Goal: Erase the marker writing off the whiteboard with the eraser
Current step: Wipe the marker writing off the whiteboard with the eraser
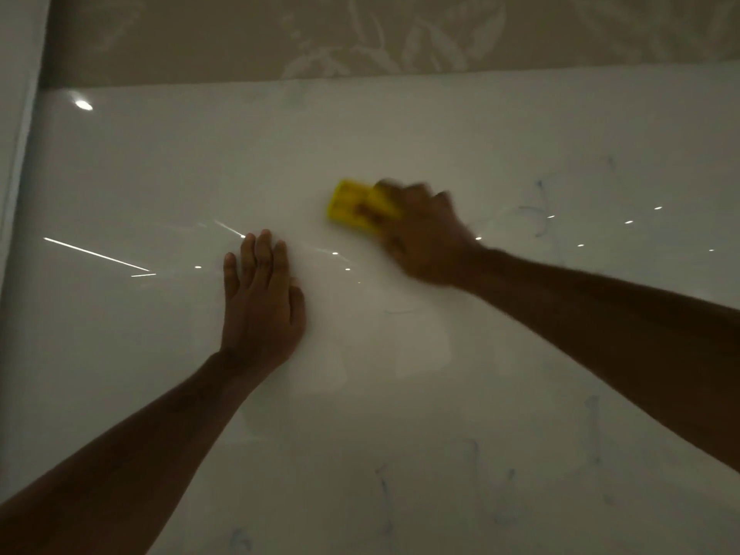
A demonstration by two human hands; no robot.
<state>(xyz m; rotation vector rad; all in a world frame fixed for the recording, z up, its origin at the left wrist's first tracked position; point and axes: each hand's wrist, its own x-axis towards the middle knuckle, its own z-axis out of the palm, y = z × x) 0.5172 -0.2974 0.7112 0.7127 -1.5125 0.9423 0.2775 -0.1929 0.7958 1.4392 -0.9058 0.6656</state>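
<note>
**Eraser pressed to a smeared whiteboard**

The right hand (pixel 424 234) is closed around a yellow eraser (pixel 362 208), fingers curled over its near end, holding it flat against the whiteboard (pixel 160 174). Hand and eraser are both blurred. The eraser sits near the middle of the board, just up and to the right of the left hand (pixel 260 306), with a clear gap between them. That left hand lies palm-down on the board, fingers straight and close together, thumb tucked alongside. Faint blue marker writing (pixel 538 210) shows to the right of the eraser, and more pale strokes run along the board's lower part, too smudged to read. Above the board's top edge is beige patterned wallpaper (pixel 360 34).
</note>
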